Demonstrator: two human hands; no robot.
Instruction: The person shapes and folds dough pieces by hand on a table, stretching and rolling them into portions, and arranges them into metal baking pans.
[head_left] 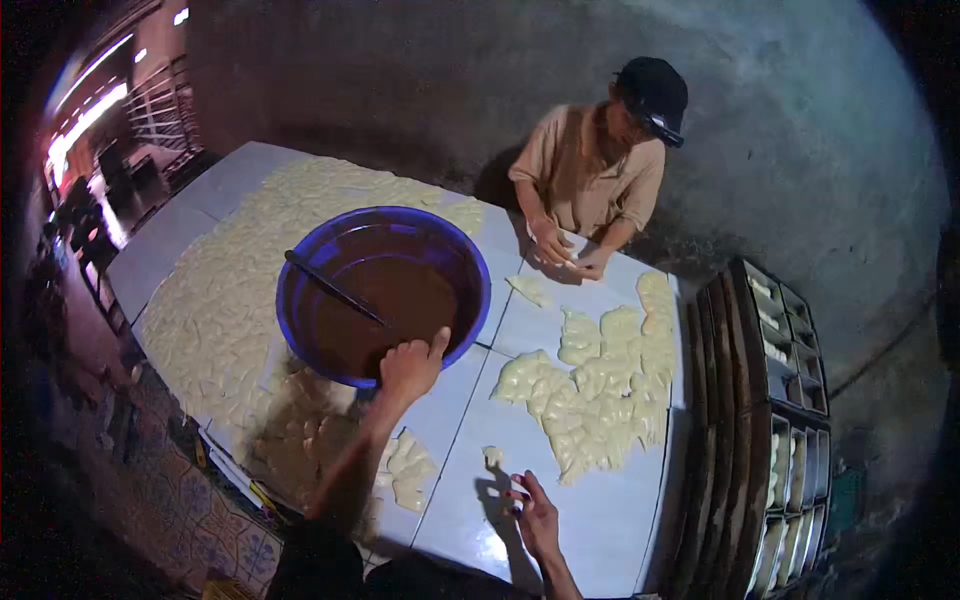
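My left hand (pixel 410 370) reaches over the near rim of a large blue-purple basin (pixel 484 290) of brown liquid (pixel 400 290). Its thumb sticks out to the right; the other fingers bend down and their tips are hidden, so I cannot tell whether they grip anything. A dark stick (pixel 335 288) leans inside the basin. Low over the tiled table (pixel 470 480), my right hand (pixel 537 515) is open, fingers apart, with dark marks on the fingertips. Just beyond it lies a small pale dough scrap (pixel 493 456). Flat, glossy dough pieces (pixel 600 390) spread to its right.
Many more dough pieces (pixel 220 300) cover the table's left side. Across the table, a person (pixel 590 180) in a cap handles something pale with both hands. Stacked wooden-framed trays with compartments (pixel 785 400) stand along the right edge. Patterned floor tiles (pixel 200 510) show at lower left.
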